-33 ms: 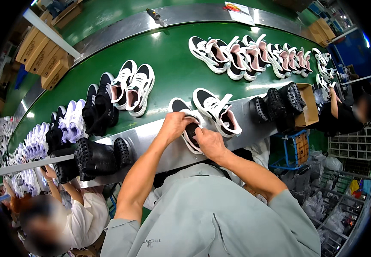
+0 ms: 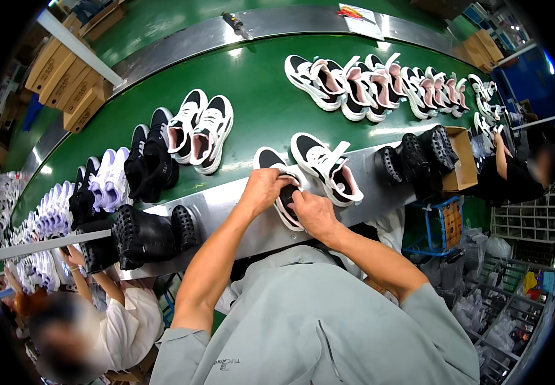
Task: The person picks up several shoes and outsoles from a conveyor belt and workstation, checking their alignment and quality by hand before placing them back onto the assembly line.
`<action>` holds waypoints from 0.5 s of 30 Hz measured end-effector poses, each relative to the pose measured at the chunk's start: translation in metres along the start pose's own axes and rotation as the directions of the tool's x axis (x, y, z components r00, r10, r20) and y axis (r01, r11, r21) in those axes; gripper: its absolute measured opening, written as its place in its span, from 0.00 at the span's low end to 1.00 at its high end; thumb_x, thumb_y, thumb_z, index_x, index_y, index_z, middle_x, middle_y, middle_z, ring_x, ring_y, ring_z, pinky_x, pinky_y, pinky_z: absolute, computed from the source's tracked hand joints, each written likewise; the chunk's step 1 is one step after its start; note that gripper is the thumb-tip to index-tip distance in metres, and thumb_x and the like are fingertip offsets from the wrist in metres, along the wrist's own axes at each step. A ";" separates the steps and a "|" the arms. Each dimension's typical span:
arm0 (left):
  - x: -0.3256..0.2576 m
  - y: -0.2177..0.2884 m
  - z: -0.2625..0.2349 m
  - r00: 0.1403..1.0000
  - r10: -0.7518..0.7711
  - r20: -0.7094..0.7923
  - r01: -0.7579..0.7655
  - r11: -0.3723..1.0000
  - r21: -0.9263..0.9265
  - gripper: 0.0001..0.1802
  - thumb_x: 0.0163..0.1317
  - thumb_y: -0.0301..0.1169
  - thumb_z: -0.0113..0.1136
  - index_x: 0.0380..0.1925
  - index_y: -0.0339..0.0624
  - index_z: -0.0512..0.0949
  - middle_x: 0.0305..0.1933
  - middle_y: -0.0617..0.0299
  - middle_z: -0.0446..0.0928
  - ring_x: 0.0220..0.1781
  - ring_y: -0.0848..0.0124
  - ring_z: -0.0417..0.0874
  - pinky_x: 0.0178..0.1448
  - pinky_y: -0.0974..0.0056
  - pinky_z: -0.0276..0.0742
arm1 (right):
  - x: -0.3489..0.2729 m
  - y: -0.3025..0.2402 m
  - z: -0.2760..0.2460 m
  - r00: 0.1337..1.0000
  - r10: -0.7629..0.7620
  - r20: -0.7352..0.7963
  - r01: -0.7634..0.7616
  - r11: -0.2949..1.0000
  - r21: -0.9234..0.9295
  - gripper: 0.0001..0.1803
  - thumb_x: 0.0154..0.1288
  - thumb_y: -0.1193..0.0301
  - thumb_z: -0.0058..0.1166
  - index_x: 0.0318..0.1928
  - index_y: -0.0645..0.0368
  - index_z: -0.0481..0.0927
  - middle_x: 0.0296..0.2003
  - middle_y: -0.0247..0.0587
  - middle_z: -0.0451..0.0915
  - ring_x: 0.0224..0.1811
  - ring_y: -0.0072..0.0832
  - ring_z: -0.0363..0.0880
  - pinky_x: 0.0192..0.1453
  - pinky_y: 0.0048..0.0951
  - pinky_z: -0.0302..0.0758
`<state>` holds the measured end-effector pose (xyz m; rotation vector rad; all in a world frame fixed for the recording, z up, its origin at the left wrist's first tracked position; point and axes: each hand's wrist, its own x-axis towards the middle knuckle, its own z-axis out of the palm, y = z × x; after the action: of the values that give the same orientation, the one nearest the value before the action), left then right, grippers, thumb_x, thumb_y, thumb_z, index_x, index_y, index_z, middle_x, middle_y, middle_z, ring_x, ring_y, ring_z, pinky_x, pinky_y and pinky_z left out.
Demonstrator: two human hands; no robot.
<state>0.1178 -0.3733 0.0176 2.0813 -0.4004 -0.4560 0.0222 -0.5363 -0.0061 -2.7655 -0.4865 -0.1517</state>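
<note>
Both hands are on the same shoe rn: left hand (image 2: 263, 189) curled over the near-left side of the white-and-black sneaker (image 2: 282, 186), right hand (image 2: 313, 215) pinching its near end from the right, fingers closed on it. The shoe sits straight ahead at the metal edge of the tabletop (image 2: 226, 212), long axis running away from the body and leaning a bit left. Hands abt equally close. Its twin sneaker (image 2: 325, 168) lies just beside it to the right, on the green conveyor belt (image 2: 258, 109).
</note>
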 end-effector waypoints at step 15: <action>-0.064 -0.017 0.064 0.873 -0.314 -0.372 0.332 0.943 -0.016 0.37 0.52 0.33 0.74 0.61 0.40 0.68 0.51 0.41 0.76 0.53 0.44 0.79 0.55 0.45 0.76 | 0.038 0.015 -0.010 0.998 0.060 -0.024 -0.037 0.844 0.534 0.28 0.50 0.81 0.51 0.56 0.57 0.79 0.47 0.50 0.80 0.56 0.50 0.75 0.63 0.48 0.69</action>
<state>0.0336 -0.3825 -0.0179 2.2303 0.1678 -0.2353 0.0627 -0.5410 0.0047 -2.2167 -0.3759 -0.0474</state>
